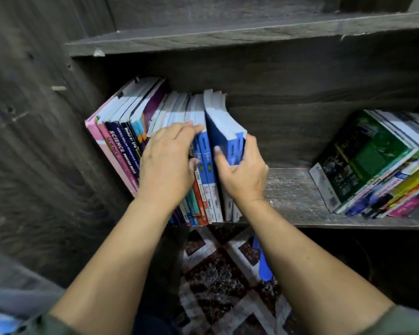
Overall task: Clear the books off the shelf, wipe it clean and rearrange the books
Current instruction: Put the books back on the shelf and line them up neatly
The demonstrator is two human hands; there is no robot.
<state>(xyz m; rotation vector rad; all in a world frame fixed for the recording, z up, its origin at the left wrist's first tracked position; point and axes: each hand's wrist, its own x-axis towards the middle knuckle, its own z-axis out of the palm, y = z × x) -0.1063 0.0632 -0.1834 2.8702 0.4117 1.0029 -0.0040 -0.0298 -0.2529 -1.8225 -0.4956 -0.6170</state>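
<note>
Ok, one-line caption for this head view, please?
Right hand grips blue books ending the upright row, left hand rests on their neighbours; a stack lies flat rightward on the shelf.

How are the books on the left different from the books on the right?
The left row of books stands up, leaning, spines showing; the right pile of books lies flat, a green cover on top. The left hand touches the row and the right hand grips its blue end books; nothing touches the pile. Both sit on the same shelf.
</note>
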